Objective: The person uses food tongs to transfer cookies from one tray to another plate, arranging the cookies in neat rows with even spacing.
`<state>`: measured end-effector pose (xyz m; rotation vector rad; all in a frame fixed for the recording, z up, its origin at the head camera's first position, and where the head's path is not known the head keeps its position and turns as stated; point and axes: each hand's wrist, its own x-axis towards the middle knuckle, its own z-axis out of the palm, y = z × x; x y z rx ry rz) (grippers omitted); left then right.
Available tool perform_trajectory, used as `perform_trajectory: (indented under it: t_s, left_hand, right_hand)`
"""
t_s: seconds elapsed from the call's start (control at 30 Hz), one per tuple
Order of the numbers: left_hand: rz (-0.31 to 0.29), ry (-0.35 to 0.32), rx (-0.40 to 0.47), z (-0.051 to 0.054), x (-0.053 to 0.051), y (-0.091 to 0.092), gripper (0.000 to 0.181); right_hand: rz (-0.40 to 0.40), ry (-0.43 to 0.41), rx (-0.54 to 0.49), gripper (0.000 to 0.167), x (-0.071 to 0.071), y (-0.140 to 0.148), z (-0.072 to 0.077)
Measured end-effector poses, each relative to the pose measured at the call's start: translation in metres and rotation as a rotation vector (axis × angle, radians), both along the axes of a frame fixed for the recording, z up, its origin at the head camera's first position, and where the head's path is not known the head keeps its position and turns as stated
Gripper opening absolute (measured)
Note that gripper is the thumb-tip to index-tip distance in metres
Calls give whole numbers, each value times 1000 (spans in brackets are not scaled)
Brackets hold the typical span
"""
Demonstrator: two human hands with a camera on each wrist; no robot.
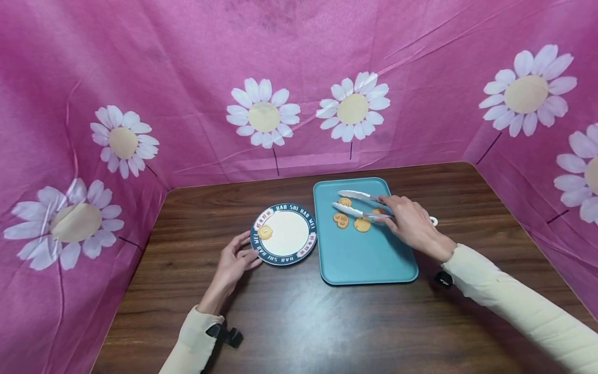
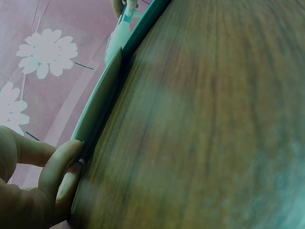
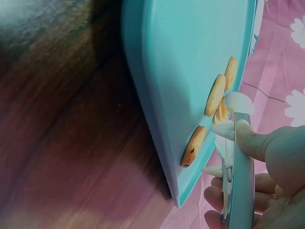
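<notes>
- The left hand [image 1: 236, 259] is gripping the plate [image 1: 290, 235] by its rim, likely steadying it.
- The right hand [image 1: 413, 222] is grasping tongs [image 1: 351, 210], parted seemingly to straddle a ridged cookie [image 1: 345, 201] lying on the tray [image 1: 369, 262].

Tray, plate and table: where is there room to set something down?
Bare: the near part of the tray, below the cookies; the middle of the plate, beside its cookie; the table in front of both. Crowded: the tray's far part: cookies, tongs, right hand.
</notes>
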<state>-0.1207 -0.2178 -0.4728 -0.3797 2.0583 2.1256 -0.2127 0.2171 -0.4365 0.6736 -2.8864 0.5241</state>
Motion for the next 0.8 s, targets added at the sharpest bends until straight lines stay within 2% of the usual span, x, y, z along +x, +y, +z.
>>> perform_trajectory:
  t_s: [0.3, 0.8]
  left_hand:
    - [3, -5, 0, -1, -1, -2, 66]
    - [-3, -4, 5, -1, 0, -1, 67]
  right_hand:
    - [6, -27, 6, 55, 2, 3, 2]
    - [0, -23, 19, 52, 6, 7, 6]
